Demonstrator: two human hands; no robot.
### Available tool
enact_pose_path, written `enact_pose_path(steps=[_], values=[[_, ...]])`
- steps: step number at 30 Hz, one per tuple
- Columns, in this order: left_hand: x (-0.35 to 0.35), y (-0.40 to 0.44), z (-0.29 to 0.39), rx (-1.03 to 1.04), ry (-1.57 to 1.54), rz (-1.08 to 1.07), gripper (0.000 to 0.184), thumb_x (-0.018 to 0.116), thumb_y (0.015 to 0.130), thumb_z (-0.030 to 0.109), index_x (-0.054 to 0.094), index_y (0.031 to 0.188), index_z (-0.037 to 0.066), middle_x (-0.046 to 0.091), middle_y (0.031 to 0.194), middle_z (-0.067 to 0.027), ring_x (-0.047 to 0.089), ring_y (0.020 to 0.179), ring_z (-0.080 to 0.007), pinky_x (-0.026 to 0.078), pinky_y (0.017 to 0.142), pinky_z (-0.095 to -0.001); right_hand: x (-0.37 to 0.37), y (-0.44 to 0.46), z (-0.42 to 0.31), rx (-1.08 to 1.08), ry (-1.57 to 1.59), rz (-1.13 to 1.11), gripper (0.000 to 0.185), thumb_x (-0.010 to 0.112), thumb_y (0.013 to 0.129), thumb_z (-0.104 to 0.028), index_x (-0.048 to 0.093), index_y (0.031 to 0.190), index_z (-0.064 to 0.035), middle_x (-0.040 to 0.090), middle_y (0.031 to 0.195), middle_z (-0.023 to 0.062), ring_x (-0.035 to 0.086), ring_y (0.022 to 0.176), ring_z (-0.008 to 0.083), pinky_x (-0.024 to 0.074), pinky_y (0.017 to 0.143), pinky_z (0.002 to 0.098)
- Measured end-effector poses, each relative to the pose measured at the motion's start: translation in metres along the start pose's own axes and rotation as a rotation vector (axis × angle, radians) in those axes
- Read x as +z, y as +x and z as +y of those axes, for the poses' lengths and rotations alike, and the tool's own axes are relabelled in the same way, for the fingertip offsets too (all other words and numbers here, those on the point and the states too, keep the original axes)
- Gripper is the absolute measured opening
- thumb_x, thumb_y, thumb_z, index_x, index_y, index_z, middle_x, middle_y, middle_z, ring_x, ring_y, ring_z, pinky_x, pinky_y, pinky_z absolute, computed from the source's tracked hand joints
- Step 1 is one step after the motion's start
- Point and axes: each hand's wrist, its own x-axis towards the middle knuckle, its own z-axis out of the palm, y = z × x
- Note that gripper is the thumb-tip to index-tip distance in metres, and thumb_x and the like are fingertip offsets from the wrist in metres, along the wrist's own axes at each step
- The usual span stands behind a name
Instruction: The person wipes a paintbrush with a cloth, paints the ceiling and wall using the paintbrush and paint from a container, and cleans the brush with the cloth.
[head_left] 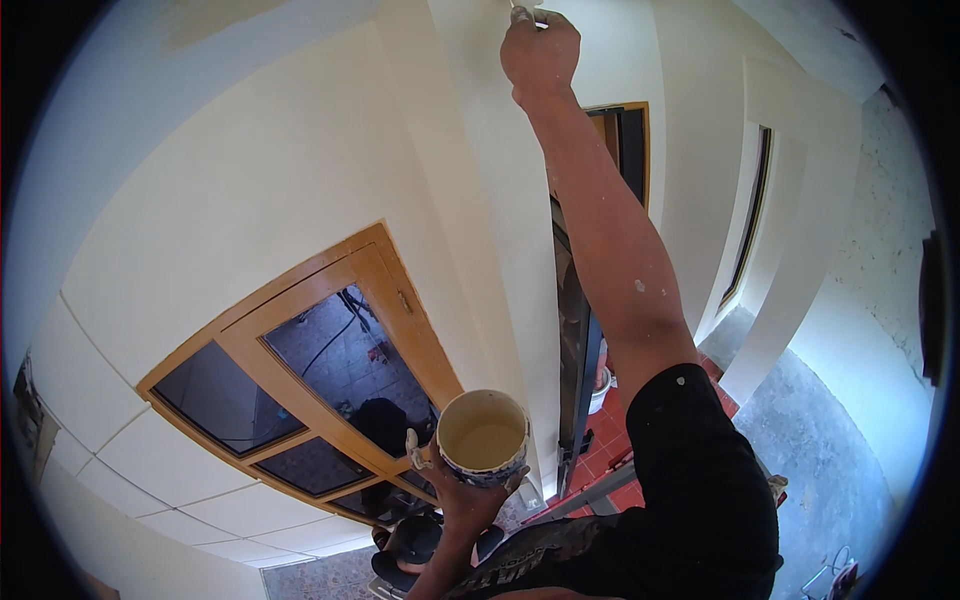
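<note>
A small paint bucket (484, 440) holds pale cream paint, and its outside is smeared with drips. My left hand (466, 492) is closed round it from below, with paint on the fingers. High overhead, at the top edge of the view, my right hand (541, 55) is raised against the cream wall (480, 130). Its fingers are pinched on a small pale thing, mostly hidden and cut off by the frame, whose kind I cannot make out. Paint specks dot my right forearm.
A wood-framed window (330, 345) is at left, its glass reflecting cables. Behind my right arm is a dark doorway (632, 150). Below are red floor tiles (615, 440), a white pot (601, 392), a grey metal bar (600, 488) and a dark rounded shape (415, 540).
</note>
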Motion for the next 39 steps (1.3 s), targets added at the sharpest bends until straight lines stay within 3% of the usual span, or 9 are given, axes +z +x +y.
enact_pose_path(steps=[11, 13, 15, 26, 29, 32, 35, 37, 39], values=[[0.000, 0.001, -0.003, -0.047, 0.017, 0.004, 0.129, 0.098, 0.062, 0.032, 0.007, 0.148, 0.000, 0.032, 0.143, -0.0212, 0.039, 0.138, -0.0325, 0.032, 0.116, -0.0464, -0.023, 0.018, 0.002, -0.256, -0.247, -0.140, 0.031, 0.065, 0.097, -0.020, 0.067, 0.111, 0.0063, 0.063, 0.071, 0.0026, 0.055, 0.063, 0.0108, 0.0446, 0.057, 0.0288], [-0.002, 0.001, -0.004, -0.074, 0.144, -0.062, 0.136, 0.097, 0.063, 0.027, -0.008, 0.147, 0.006, 0.033, 0.144, -0.0207, 0.041, 0.138, -0.0313, 0.034, 0.119, -0.0470, -0.021, 0.035, -0.003, -0.490, -0.400, -0.089, 0.020, 0.056, 0.096, -0.011, 0.067, 0.094, 0.0063, 0.067, 0.073, 0.0156, 0.061, 0.063, 0.0250, 0.0504, 0.060, 0.0380], [-0.001, 0.001, -0.001, -0.074, 0.099, -0.052, 0.135, 0.097, 0.063, 0.027, -0.007, 0.147, 0.006, 0.034, 0.144, -0.0207, 0.042, 0.138, -0.0313, 0.035, 0.118, -0.0471, -0.029, 0.035, -0.014, -0.388, -0.326, -0.100, 0.020, 0.061, 0.090, -0.009, 0.072, 0.096, 0.0068, 0.071, 0.083, 0.0262, 0.069, 0.075, 0.0336, 0.0531, 0.071, 0.0431], [0.004, 0.005, 0.003, -0.126, -0.033, -0.059, 0.130, 0.097, 0.063, 0.039, 0.007, 0.149, -0.001, 0.030, 0.145, -0.0233, 0.037, 0.140, -0.0336, 0.031, 0.117, -0.0462, -0.028, 0.027, -0.011, -0.339, -0.345, -0.097, 0.023, 0.059, 0.091, -0.007, 0.068, 0.106, 0.0076, 0.071, 0.079, 0.0210, 0.068, 0.070, 0.0280, 0.0531, 0.067, 0.0388], [0.001, 0.002, -0.003, -0.111, 0.305, -0.072, 0.130, 0.095, 0.065, 0.045, 0.007, 0.149, -0.002, 0.030, 0.146, -0.0257, 0.036, 0.141, -0.0365, 0.026, 0.118, -0.0479, -0.036, 0.014, -0.037, -0.309, -0.242, -0.078, 0.021, 0.059, 0.093, -0.007, 0.068, 0.105, 0.0073, 0.070, 0.078, 0.0176, 0.064, 0.069, 0.0246, 0.0506, 0.065, 0.0380], [0.004, 0.004, -0.002, -0.128, 0.290, -0.049, 0.147, 0.099, 0.060, 0.030, -0.014, 0.152, 0.007, 0.035, 0.143, -0.0209, 0.042, 0.136, -0.0320, 0.033, 0.118, -0.0485, -0.037, 0.017, -0.003, -0.353, -0.189, -0.058, 0.026, 0.062, 0.095, -0.015, 0.068, 0.108, 0.0066, 0.066, 0.075, 0.0098, 0.059, 0.067, 0.0170, 0.0473, 0.063, 0.0337], [0.007, 0.004, -0.013, -0.019, 0.166, -0.008, 0.147, 0.099, 0.060, 0.031, -0.013, 0.151, 0.006, 0.034, 0.143, -0.0211, 0.042, 0.136, -0.0320, 0.034, 0.117, -0.0490, -0.033, 0.010, 0.018, -0.346, -0.144, -0.008, 0.034, 0.065, 0.096, -0.024, 0.069, 0.110, 0.0057, 0.064, 0.070, 0.0042, 0.056, 0.062, 0.0130, 0.0467, 0.060, 0.0316], [0.007, 0.003, -0.016, -0.086, 0.036, 0.006, 0.134, 0.090, 0.063, 0.060, 0.011, 0.150, -0.004, 0.029, 0.149, -0.0253, 0.031, 0.143, -0.0366, 0.011, 0.114, -0.0652, -0.028, 0.012, 0.019, -0.358, -0.310, -0.032, 0.031, 0.066, 0.096, -0.022, 0.069, 0.110, 0.0052, 0.064, 0.070, 0.0033, 0.055, 0.061, 0.0122, 0.0460, 0.059, 0.0306], [0.004, 0.002, -0.019, -0.083, 0.118, 0.008, 0.135, 0.090, 0.063, 0.061, 0.011, 0.150, -0.004, 0.030, 0.148, -0.0250, 0.031, 0.142, -0.0362, 0.011, 0.115, -0.0623, -0.025, 0.024, 0.011, -0.328, -0.285, -0.042, 0.030, 0.066, 0.095, -0.020, 0.069, 0.111, 0.0053, 0.064, 0.071, 0.0026, 0.053, 0.061, 0.0104, 0.0441, 0.058, 0.0282]])
